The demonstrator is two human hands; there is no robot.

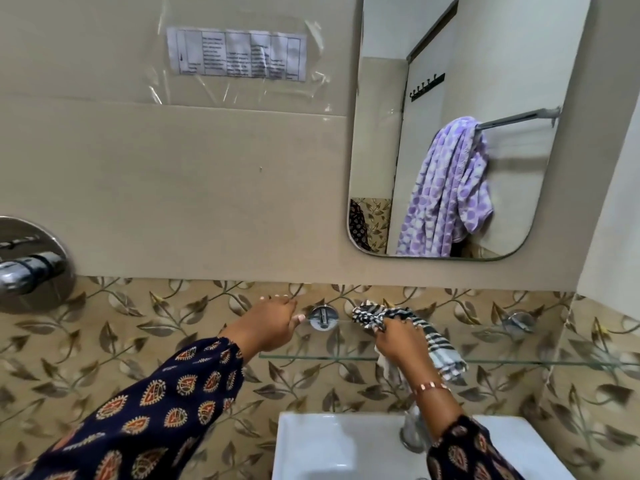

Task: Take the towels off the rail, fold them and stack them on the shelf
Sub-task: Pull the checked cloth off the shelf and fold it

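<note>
Here, a glass shelf (502, 362) is being seen edge-on across the leaf-patterned tiles, its front edge running out toward 3 o'clock, where bare glass is lying open beyond the right hand (398, 341). A chrome bracket (323, 317) is fixing the shelf to the wall between the two hands. A checked towel (408, 327) is being gripped in the curled fingers of the right hand; it is bunched on the shelf, with one striped end hanging over the front edge at 5 o'clock of the hand. The left hand (273, 323) is being held with fingers extended and released against the wall, at 9 o'clock of the bracket. At 6 o'clock, a white basin (329, 445) is sitting beneath. At 1 o'clock, a lilac spotted towel (446, 188) is being reflected in the mirror (512, 64), draped over a rail (519, 117).
</note>
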